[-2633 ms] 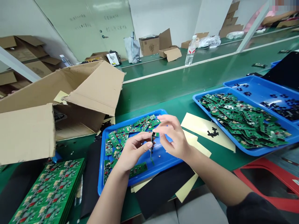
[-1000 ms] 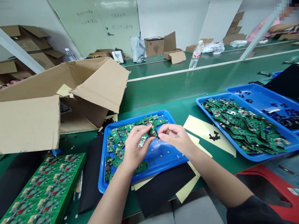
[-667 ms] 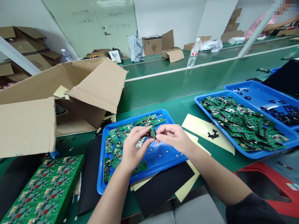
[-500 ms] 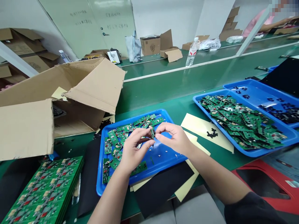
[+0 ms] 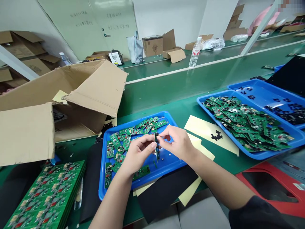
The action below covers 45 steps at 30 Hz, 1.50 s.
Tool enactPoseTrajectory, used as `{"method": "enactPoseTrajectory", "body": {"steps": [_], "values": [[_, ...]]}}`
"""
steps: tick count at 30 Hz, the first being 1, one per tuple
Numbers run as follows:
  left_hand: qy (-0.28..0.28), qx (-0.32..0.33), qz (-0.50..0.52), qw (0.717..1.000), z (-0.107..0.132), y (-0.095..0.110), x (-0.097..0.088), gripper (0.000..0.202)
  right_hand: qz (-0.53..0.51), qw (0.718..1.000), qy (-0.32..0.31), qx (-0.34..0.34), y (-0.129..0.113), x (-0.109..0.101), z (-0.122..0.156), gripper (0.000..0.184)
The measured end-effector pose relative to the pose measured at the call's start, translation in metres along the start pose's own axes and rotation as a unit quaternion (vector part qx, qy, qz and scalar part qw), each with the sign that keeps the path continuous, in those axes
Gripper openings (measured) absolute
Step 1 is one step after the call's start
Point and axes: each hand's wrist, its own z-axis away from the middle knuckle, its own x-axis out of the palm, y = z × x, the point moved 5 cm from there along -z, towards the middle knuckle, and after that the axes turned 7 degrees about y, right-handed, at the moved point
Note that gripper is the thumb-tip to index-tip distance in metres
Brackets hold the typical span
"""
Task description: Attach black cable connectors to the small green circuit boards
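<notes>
Both my hands meet over a blue tray [image 5: 164, 162] that holds several small green circuit boards. My left hand [image 5: 137, 154] and my right hand [image 5: 177, 143] pinch one small green circuit board [image 5: 156, 147] between them, held on edge and upright above the tray. Fingers of both hands are closed on it. Loose boards [image 5: 133, 130] lie in the far and left parts of the tray.
An open cardboard box [image 5: 59, 105] lies at the left. A stack of green board panels [image 5: 45, 197] sits at the near left. Two more blue trays [image 5: 259, 156] stand at the right, one heaped with boards. A yellow sheet [image 5: 202, 130] and a water bottle [image 5: 194, 52] are also on the green bench.
The held board has turned from tilted to upright between my fingers and dropped slightly. My hands stay together over the tray.
</notes>
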Motion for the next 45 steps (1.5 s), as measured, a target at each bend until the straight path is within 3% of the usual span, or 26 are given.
{"method": "enactPoseTrajectory", "body": {"steps": [4, 8, 15, 21, 29, 37, 45], "values": [[0.005, -0.079, 0.079, 0.994, 0.001, -0.009, -0.001, 0.033, 0.002, 0.997, -0.006, 0.076, 0.009, -0.001, 0.000, 0.017], [-0.016, -0.109, 0.139, 0.984, 0.004, -0.010, 0.003, 0.036, -0.074, 0.990, -0.015, 0.118, 0.012, -0.003, -0.002, 0.022], [-0.037, -0.122, 0.179, 0.976, 0.006, -0.012, 0.005, 0.043, -0.167, 0.983, -0.012, 0.070, 0.000, -0.005, -0.004, 0.017], [-0.030, -0.116, 0.175, 0.977, 0.005, -0.011, 0.003, 0.043, -0.109, 0.993, 0.036, -0.024, -0.010, -0.012, -0.006, 0.016], [-0.022, -0.095, 0.166, 0.981, 0.004, -0.011, 0.007, 0.038, -0.053, 0.995, 0.055, -0.061, -0.012, -0.010, -0.004, 0.012], [0.014, -0.095, 0.197, 0.976, 0.002, -0.013, 0.006, 0.025, -0.103, 0.995, 0.011, 0.001, -0.014, -0.006, -0.008, 0.011], [-0.009, -0.092, 0.176, 0.980, 0.003, -0.011, 0.007, 0.025, -0.143, 0.987, -0.001, 0.076, -0.005, -0.004, -0.007, 0.010]]}}
